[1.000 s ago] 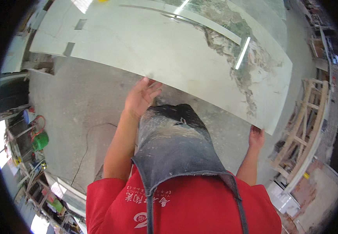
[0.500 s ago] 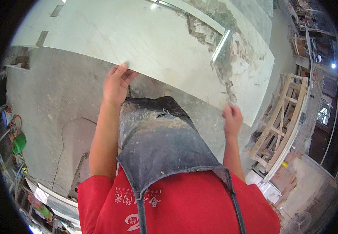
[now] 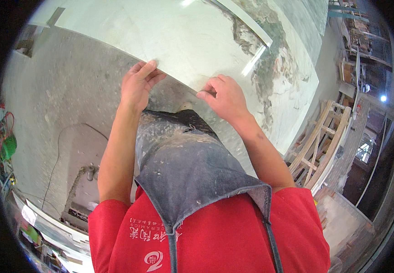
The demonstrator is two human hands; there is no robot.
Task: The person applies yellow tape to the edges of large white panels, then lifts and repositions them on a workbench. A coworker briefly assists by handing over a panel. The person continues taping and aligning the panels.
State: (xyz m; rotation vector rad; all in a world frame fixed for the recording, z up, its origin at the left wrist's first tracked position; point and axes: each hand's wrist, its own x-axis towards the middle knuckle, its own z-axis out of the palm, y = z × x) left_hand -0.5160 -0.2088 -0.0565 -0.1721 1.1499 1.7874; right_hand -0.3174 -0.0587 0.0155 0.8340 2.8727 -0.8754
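A large, glossy pale slab (image 3: 115, 27) with grey-brown marbled patches stretches across the top of the head view. My left hand (image 3: 140, 84) grips its near edge, thumb on the upper face and fingers beneath. Farther right along that same edge is my right hand (image 3: 226, 98). Its fingers are curled and the thumb and forefinger come together at the rim; anything small between them is hidden. A dusty dark apron (image 3: 192, 159) covers my front, just below the slab.
Grey, dusty floor (image 3: 78, 82) lies to the left, crossed by a thin cable (image 3: 58, 150). At the right stands a wooden frame (image 3: 322, 143) like a ladder. A green object (image 3: 8, 146) with red hose is at the far left. More slabs lean at the lower left.
My right hand has moved left along the slab's edge, much closer to my left hand. The left hand keeps its grip on the edge. The view has shifted slightly.
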